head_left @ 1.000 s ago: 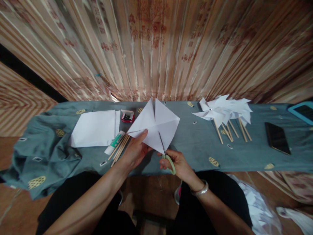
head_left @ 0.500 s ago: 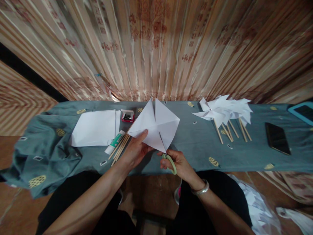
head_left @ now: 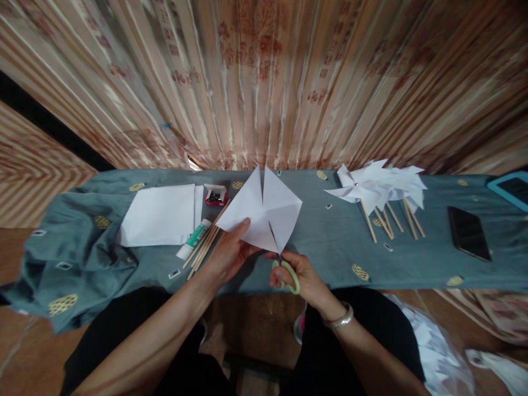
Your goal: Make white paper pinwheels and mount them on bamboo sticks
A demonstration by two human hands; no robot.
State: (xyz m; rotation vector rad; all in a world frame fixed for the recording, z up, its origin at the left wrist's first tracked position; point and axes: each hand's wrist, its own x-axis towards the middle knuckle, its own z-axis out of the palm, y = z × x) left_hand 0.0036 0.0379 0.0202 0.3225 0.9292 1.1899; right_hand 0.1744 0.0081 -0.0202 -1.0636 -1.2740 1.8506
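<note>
A square sheet of white paper [head_left: 275, 214] is pinched by my left hand [head_left: 233, 250], the thumb on top and the fingers underneath. Slits run inward from its far and near corners. My right hand [head_left: 303, 275] grips green-handled scissors [head_left: 293, 278] at the near corner; their blades are mostly hidden by the paper and my fingers. Left of my left hand lie several wooden sticks [head_left: 203, 250] and a green-and-white glue stick [head_left: 193, 239]. Behind them is a small open red box [head_left: 215, 196] holding dark little pieces.
A stack of white paper [head_left: 159, 217] lies on the left of the cloth-covered table [head_left: 325, 258]. Several paper pinwheels on sticks [head_left: 383, 184] lie to the right, then a dark phone [head_left: 469, 234] and a blue-edged device [head_left: 511, 190]. A plastic bag [head_left: 439, 346] is on the floor.
The near slit in the paper gapes a little wider. My right hand and the scissors have shifted only slightly; my left hand keeps its hold.
</note>
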